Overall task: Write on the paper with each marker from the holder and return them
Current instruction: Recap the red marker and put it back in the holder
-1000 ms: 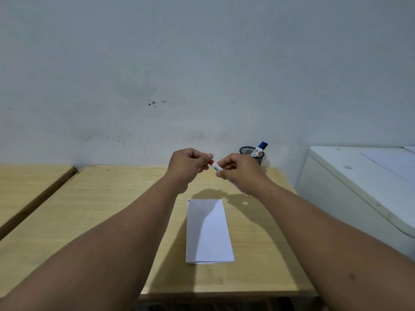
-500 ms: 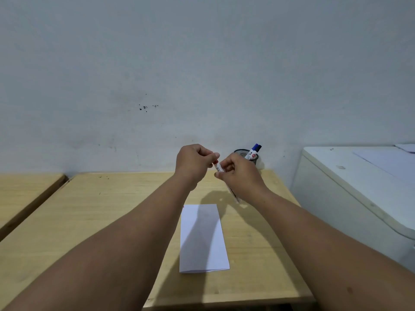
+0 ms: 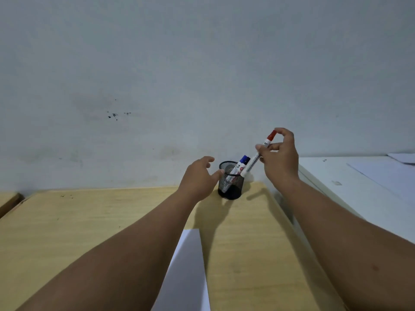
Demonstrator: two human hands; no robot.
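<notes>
1. Holder (image 3: 231, 182): a black mesh cup at about 1 o'clock on the desk (image 3: 89, 221), close to the wall (image 3: 202, 63) and near the desk's right edge.
2. The blue marker (image 3: 239, 165) stands in the holder, leaning toward 1 o'clock, its blue cap above the rim.
3. The right hand (image 3: 280, 158) is raised at 2 o'clock from the holder, fingers pinched around the red marker (image 3: 258, 153).
4. The red marker is tilted, red cap up toward 1 o'clock, its lower white end at the holder's right rim; whether it is already inside cannot be told.
5. The left hand (image 3: 198, 178) is at 9 o'clock from the holder, fingers loosely spread and holding nothing, the thumb tip at or just beside the rim.
6. The paper (image 3: 186, 272), a white folded sheet, lies on the desk at 6 o'clock, between the two forearms and partly hidden by the left one.
7. A white cabinet (image 3: 359, 187) stands just beside the desk at 3 o'clock, with pale sheets on its top.
</notes>
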